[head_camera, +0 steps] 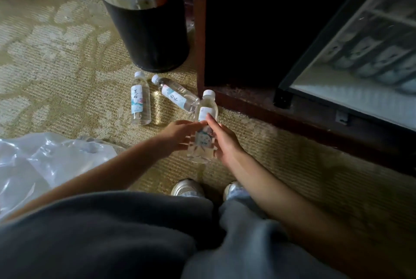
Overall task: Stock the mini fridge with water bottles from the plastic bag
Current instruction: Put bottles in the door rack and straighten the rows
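A clear water bottle (203, 131) with a white cap and pale label is held between both hands above the carpet. My left hand (177, 135) touches its left side with fingers stretched out. My right hand (221, 140) wraps its right side, index finger lying along the label. Two more bottles lie on the carpet beyond: one (140, 99) pointing away and one (175, 93) slanted, its base near the held bottle. The crumpled clear plastic bag (40, 161) sits at the left. The mini fridge's glass door (351, 58) stands open at the right, bottles dimly visible through it.
A black waste bin (144, 20) with a metal rim stands behind the bottles. A dark wooden cabinet frame (199, 31) and its base board (281, 114) border the carpet (56, 65). My knees and shoes (186, 187) fill the bottom.
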`<state>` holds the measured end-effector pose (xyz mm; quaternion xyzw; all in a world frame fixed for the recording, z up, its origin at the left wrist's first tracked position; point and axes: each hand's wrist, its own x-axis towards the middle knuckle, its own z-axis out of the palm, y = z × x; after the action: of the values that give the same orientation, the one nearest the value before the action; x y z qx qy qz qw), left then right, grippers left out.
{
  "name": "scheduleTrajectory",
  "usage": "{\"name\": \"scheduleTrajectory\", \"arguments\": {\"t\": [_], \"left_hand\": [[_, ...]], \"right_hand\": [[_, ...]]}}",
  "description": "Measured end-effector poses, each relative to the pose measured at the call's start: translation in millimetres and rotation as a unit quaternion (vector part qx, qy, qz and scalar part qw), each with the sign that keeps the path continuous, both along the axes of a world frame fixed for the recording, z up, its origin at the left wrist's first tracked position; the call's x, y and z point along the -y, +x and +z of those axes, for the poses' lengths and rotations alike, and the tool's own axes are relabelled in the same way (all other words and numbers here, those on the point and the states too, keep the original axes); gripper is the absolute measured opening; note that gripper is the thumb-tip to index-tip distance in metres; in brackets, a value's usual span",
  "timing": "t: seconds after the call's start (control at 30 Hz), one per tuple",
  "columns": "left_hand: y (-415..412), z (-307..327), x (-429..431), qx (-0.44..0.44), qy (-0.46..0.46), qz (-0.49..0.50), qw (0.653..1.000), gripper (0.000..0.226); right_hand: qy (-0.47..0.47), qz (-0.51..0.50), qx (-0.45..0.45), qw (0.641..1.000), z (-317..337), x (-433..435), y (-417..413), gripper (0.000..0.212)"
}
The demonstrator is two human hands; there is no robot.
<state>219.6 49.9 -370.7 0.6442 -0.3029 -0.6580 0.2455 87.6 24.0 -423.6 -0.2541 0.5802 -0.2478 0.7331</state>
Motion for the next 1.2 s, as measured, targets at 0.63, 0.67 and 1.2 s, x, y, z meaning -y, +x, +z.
{"name": "scheduleTrajectory", "arguments": {"t": [0.63, 0.67, 1.2], "left_hand": [[-100.3, 235.2, 12.0, 0.022, -0.112, -0.153, 0.982, 0.026], [-111.7, 242.6, 9.8, 0.022, -0.120, -0.156, 0.980, 0.021], [-315.4, 232.3, -3.9, 0.015, -0.179, -0.286, 0.941, 0.031]], "right_hand": [[-0.183, -0.119, 0.108, 0.970, 214.4, -12.0, -105.2, 0.017], [-0.187, -0.129, 0.116, 0.967, 222.4, -15.1, -115.2, 0.014], [-0.219, -0.320, 0.115, 0.914, 232.0, -75.3, -305.9, 0.018]]}}
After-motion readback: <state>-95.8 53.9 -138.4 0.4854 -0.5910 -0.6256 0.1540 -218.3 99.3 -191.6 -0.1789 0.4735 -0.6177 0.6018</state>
